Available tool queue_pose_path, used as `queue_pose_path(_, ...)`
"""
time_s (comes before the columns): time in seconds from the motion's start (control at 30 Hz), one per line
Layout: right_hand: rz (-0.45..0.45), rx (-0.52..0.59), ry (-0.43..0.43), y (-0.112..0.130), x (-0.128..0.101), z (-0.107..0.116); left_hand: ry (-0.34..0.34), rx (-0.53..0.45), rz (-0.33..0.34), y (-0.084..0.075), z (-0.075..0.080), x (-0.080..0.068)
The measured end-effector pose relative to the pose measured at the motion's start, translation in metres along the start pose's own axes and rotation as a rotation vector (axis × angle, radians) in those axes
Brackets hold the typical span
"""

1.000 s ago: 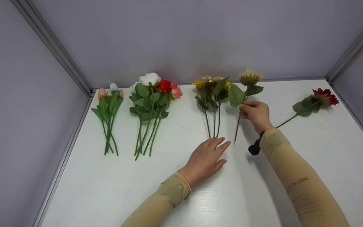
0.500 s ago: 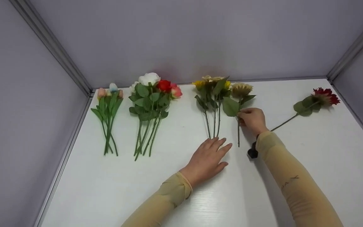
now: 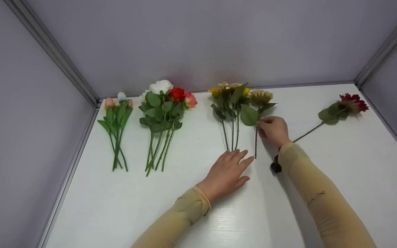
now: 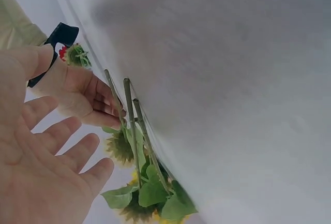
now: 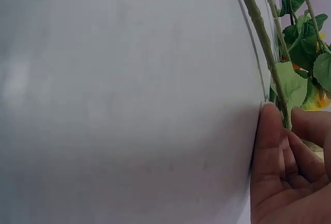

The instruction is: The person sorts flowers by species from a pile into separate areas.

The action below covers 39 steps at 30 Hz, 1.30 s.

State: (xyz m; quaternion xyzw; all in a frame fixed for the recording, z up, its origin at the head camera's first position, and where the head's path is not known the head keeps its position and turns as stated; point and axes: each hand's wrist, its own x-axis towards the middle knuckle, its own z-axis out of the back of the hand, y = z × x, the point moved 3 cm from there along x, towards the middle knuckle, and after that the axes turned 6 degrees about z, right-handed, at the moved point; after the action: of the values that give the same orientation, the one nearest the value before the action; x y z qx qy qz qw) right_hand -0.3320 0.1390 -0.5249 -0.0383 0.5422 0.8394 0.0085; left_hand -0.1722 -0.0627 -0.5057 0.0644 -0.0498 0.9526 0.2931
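My right hand [image 3: 274, 131] pinches the stem of a pale yellow sunflower [image 3: 261, 97] between thumb and fingers. Its bloom points toward the back wall, and one large leaf [image 3: 249, 115] spreads left of the stem. In the right wrist view, the stem [image 5: 264, 40] runs down between thumb and fingertips, close to the tabletop. Just left lies a group of yellow and cream sunflowers [image 3: 231, 90], stems toward me. My left hand [image 3: 224, 174] is spread with straight fingers, its fingertips at those stem ends; whether they press on them I cannot tell. The left wrist view shows the palm [image 4: 46, 182].
Farther left on the white table [image 3: 133, 206] lie a bunch of roses [image 3: 162, 110] in white, red and pink, then a bunch of tulips [image 3: 117, 117]. A dark red flower [image 3: 353, 103] lies slanted at the right. Grey walls [image 3: 198, 41] enclose the back and sides.
My right hand has brought the pale sunflower left and nearer to me, lowering it beside the yellow group, its stem now straighter. The left hand has stayed almost still.
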Motion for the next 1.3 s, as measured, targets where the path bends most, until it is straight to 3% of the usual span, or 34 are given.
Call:
queue_pose_path(0.17, -0.016, -0.064, -0.013, 0.0, -0.005, 0.019, 0.051, 0.015, 0.0, -0.003, 0.004, 0.007)
queue_pose_path(0.37, -0.042, -0.119, -0.095, -0.006, -0.006, 0.069, 0.1, 0.024, -0.006, -0.013, 0.007, 0.028)
queue_pose_path(0.57, -0.112, -0.157, -0.242, -0.029, -0.01, 0.126, 0.116, -0.004, 0.002, -0.037, 0.005, 0.054)
queue_pose_path(0.77, -0.223, -0.147, -0.359, -0.053, -0.018, 0.168, 0.146, -0.018, -0.036, -0.064, -0.001, 0.065)
queue_pose_path(0.93, -0.317, -0.088, -0.354, -0.062, -0.018, 0.18, 0.134, -0.003, -0.072, -0.073, -0.003, 0.065)
queue_pose_path(1.17, -0.341, -0.215, -0.266, -0.069, -0.014, 0.176, 0.118, 0.018, -0.094, -0.072, -0.003, 0.062)
queue_pose_path(1.3, -0.353, -0.217, -0.227, -0.072, -0.015, 0.175, 0.124, 0.019, -0.093, -0.073, -0.001, 0.061)
